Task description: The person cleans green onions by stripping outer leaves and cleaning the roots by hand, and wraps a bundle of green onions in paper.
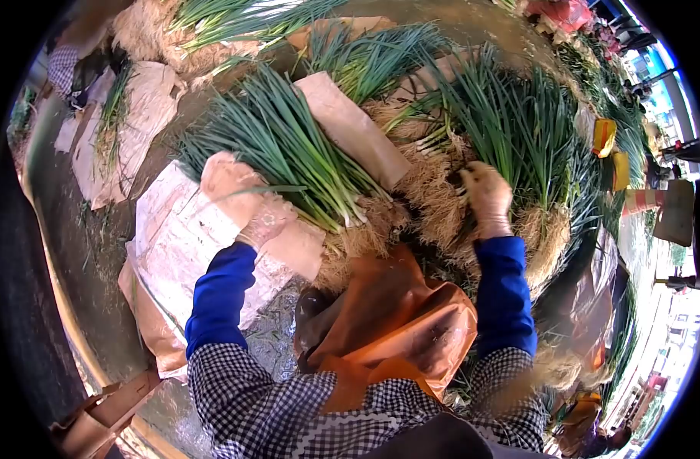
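Observation:
My left hand, in a pale glove, lies with its fingers stretched out beside a large pile of green onions. A single green leaf crosses over that hand. The pile has long dark green leaves, white stems and tangled tan roots facing me. To the right, my gloved right hand has its fingers curled in against the roots of another heap. What lies between those fingers is hidden. More green onions stand just beyond the right hand.
Flattened cardboard lies under and left of the near pile, and a cardboard strip separates two heaps. An orange-brown apron covers my lap. At upper left, another person's checked sleeve shows beside more cardboard.

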Demonstrator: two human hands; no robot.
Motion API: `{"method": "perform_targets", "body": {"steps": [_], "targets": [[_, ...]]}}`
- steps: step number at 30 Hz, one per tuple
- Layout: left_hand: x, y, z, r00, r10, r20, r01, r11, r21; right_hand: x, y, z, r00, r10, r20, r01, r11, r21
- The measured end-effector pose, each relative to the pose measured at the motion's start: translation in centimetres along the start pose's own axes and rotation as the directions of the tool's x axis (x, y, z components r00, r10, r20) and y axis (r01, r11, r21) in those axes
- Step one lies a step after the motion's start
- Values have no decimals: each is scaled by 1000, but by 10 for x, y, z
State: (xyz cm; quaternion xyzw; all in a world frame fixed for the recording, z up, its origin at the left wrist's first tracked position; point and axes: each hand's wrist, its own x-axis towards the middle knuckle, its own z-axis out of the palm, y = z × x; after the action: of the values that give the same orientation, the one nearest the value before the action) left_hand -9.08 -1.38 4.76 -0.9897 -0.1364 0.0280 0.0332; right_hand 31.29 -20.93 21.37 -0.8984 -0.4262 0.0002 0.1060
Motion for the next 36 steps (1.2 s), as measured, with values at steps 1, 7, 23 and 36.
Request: {"method": "perform_targets", "body": {"steps": [1,7,23,36], "targets": [[-11,-3,-10,996,7,-86,-12,998,-63,3,15,-1,992,-88,-94,78,991,-105],[-98,5,25,974,-199,-105,216,956,197,0,-13,46,982,-141,126,114,974,196],[-85,50,-2,694,-470,-546,146,834,-532,41,-104,222,995,-95,37,93,994,53],[6,53,17,643,-556,-526,162,770,-617,-14,-131,205,761,-379,527,-417,336,844]]}}
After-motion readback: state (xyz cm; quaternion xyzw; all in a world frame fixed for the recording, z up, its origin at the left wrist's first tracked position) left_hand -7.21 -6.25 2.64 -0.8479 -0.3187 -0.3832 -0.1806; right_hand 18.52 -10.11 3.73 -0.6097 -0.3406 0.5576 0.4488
